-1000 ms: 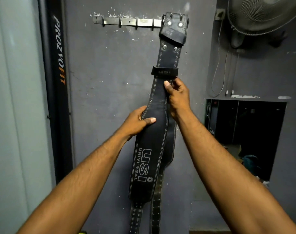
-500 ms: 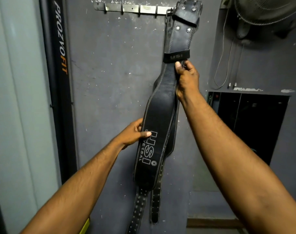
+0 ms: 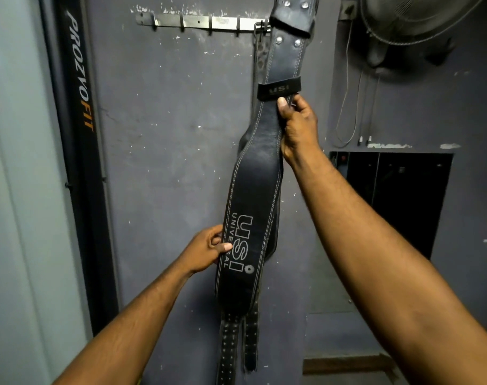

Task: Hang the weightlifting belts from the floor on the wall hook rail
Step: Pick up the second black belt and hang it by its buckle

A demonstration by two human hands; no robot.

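Head view, the only 1. Black leather belt [image 3: 253, 207] hangs vertical in frame centre against the grey wall [image 3: 167, 134], its riveted buckle end at the top edge, level with the right end of the hook rail [image 3: 198, 22] in the upper middle. Right hand [image 3: 298, 126] is closed on the belt's right edge just below the keeper loop [image 3: 279, 89], thumb on the front face. Left hand [image 3: 209, 250] pinches the left edge of the wide back panel beside the USI print, thumb over the lettering.

2 perforated tails [image 3: 238, 348] hang at the bottom centre, and a second stitched edge shows behind the front panel, so there may be 2 belts or 1 folded. Can't tell which.

Step in hand, my read: seating the buckle end on the last hook. To do it well:
- right hand lifts and steers the top; left only steadies the panel against swing
- get the buckle frame fully over the hook before easing off
- release lower hand first, then upper, watching for slip

Hard to make out:
- buckle top is cut off by the frame edge; hook engagement not visible
- a thin metal piece shows at the rail's right end, unclear if hook or buckle prong
- floor out of view, so remaining belts unknown
- fan [image 3: 420, 18] upper right is partly cropped
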